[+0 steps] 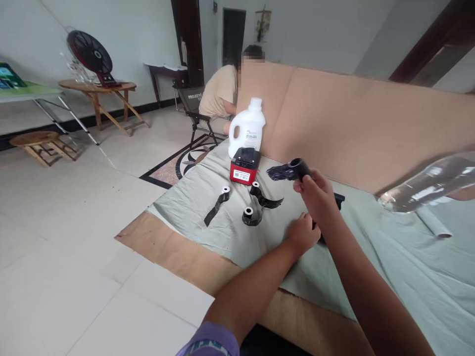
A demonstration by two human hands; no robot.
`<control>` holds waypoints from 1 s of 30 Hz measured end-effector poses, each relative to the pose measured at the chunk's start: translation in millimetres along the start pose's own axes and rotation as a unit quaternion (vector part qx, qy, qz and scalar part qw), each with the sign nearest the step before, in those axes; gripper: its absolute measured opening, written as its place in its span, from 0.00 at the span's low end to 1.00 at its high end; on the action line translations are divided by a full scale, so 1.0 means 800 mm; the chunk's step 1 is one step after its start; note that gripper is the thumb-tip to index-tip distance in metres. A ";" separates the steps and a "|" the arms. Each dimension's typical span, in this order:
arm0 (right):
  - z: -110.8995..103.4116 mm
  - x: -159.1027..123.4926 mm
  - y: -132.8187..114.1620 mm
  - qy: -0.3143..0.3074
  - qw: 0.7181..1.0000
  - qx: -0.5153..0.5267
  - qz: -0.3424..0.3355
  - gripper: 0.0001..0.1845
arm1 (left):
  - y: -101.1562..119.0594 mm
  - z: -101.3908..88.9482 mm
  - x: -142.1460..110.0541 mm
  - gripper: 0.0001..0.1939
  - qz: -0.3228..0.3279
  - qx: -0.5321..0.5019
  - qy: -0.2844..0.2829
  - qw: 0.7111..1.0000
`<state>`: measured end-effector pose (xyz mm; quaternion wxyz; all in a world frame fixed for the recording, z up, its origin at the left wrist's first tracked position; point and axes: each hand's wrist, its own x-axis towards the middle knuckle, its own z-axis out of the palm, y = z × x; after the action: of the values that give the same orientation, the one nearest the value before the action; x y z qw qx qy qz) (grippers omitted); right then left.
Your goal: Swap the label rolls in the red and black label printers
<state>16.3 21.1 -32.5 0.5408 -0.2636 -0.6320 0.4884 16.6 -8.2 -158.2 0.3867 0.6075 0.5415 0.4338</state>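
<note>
My right hand [318, 194] is closed round a roll of black tape-like film [302, 169], raised above the cloth, with a crinkled loose strip pointing left. Just below it, my left hand [305, 232] has its fingers curled at a black object [339, 200], mostly hidden behind my hands and right forearm. To the left lie three small rolls with white cores and loose black strips: one roll [224, 192], another roll [256, 188] and a nearer roll [248, 213]. Behind them stands a red and black box-shaped device [245, 167].
A white jug [249, 126] stands behind the device, before a tall cardboard panel [356, 118]. Right are a clear plastic bottle [426, 183] and a white tube [434, 222]. A person [220, 91] sits beyond the panel. A fan [89, 52] rests on a wooden table [122, 86].
</note>
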 end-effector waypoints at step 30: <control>-0.218 -0.037 0.004 -0.192 0.916 -0.298 0.185 0.09 | -0.007 0.003 -0.012 0.19 0.021 -0.137 0.078 0.987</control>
<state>188.4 54.7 -59.0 0.2051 -0.4260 -0.7798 0.4103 16.6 -17.3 -165.4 0.4139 0.5243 0.4925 0.5578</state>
